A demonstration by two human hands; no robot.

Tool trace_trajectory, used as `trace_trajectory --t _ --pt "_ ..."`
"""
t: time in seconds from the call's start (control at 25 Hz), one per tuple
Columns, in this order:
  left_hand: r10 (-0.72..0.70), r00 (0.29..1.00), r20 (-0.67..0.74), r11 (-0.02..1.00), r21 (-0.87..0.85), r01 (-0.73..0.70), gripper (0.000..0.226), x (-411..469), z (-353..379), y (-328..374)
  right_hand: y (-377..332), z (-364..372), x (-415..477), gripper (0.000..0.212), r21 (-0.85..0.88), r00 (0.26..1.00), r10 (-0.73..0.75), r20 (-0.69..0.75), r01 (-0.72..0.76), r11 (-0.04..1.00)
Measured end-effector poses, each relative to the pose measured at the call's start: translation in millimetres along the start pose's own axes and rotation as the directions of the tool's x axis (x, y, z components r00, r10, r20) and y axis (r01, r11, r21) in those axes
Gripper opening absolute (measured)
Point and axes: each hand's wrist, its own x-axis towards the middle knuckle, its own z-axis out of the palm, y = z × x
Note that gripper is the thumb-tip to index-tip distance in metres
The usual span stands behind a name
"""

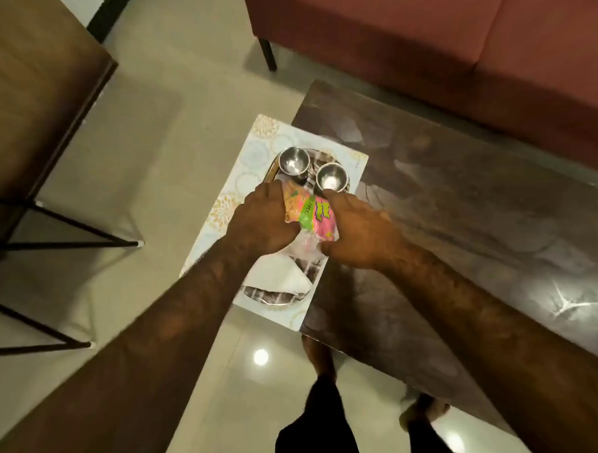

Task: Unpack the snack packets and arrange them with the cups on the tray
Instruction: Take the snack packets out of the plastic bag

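A pink, green and yellow snack packet (312, 212) sits over the middle of the metal tray (277, 301). My left hand (261, 222) grips its left side and my right hand (354, 230) grips its right side. A clear plastic wrapper (305, 248) hangs below the packet between my hands. Two steel cups, one at the left (294, 160) and one at the right (332, 177), stand upright at the tray's far end. A folded white napkin (277, 277) lies at the tray's near end. My hands hide the tray's middle.
The tray rests on a patterned white mat (253, 153) overhanging the left edge of a dark marble table (460, 192). A red sofa (436, 32) stands beyond the table. A wooden table with black metal legs (34, 87) is at the left. My feet (422, 412) are on the tiled floor below.
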Motion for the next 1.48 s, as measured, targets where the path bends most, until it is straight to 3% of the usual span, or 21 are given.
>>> trace_trajectory --t 0.16,0.32,0.48,0.56,0.68,0.8,0.88,1.04,1.16,1.2,1.36,1.48 --pt "-0.189 0.980 0.057 0.945 -0.259 0.198 0.075 6.9 22.0 -32.3 -6.4 26.7 23.0 0.101 0.004 0.998 -0.010 0.068 0.009 1.000" --pt "-0.288 0.951 0.114 0.768 -0.566 0.300 0.070 7.0 46.1 -56.8 -11.4 55.7 39.3 0.107 -0.004 0.997 0.019 0.074 -0.019 1.000" --pt "-0.336 0.926 0.174 0.594 -0.724 0.352 0.064 8.7 64.8 -68.2 -9.8 74.0 50.8 0.105 -0.038 0.999 0.048 0.026 -0.047 0.998" --pt "-0.354 0.903 0.241 0.513 -0.758 0.404 0.039 11.1 65.2 -68.8 -8.0 75.0 54.9 0.096 -0.038 0.999 0.049 -0.016 -0.050 0.998" --pt "-0.364 0.878 0.310 0.525 -0.711 0.468 0.010 13.2 58.2 -67.5 -7.9 70.0 59.7 0.083 -0.030 0.994 0.066 -0.084 -0.069 0.997" --pt "-0.430 0.832 0.351 0.472 -0.698 0.538 0.034 12.0 48.1 -66.9 -9.3 62.7 62.5 0.073 -0.002 0.990 0.088 -0.113 -0.088 0.996" --pt "-0.399 0.808 0.434 0.425 -0.693 0.583 0.041 9.3 35.8 -64.5 -9.8 55.2 64.8 0.067 0.019 0.987 0.104 -0.126 -0.102 0.995" --pt "-0.246 0.889 0.386 0.457 -0.763 0.457 0.037 2.1 18.4 -60.4 -9.9 38.5 70.2 0.058 0.067 0.981 0.141 -0.133 -0.133 0.989" --pt "-0.026 0.948 0.318 0.352 -0.884 0.306 0.040 -10.4 16.0 -56.1 -12.4 29.1 69.4 0.051 0.123 0.977 0.155 -0.150 -0.137 0.983" --pt "-0.010 0.953 0.303 0.331 -0.898 0.289 0.044 -13.9 17.3 -54.2 -13.3 26.2 68.1 0.050 0.128 0.974 0.156 -0.165 -0.135 0.983" --pt "-0.209 0.950 0.232 0.392 -0.870 0.298 0.035 -23.3 18.4 -40.8 -17.1 13.4 50.5 0.051 0.221 0.959 0.127 -0.254 -0.071 0.973" --pt "-0.271 0.945 0.184 0.409 -0.867 0.286 0.035 -26.6 14.8 -33.9 -20.6 4.5 26.2 0.058 0.229 0.939 0.028 -0.343 0.055 0.972"
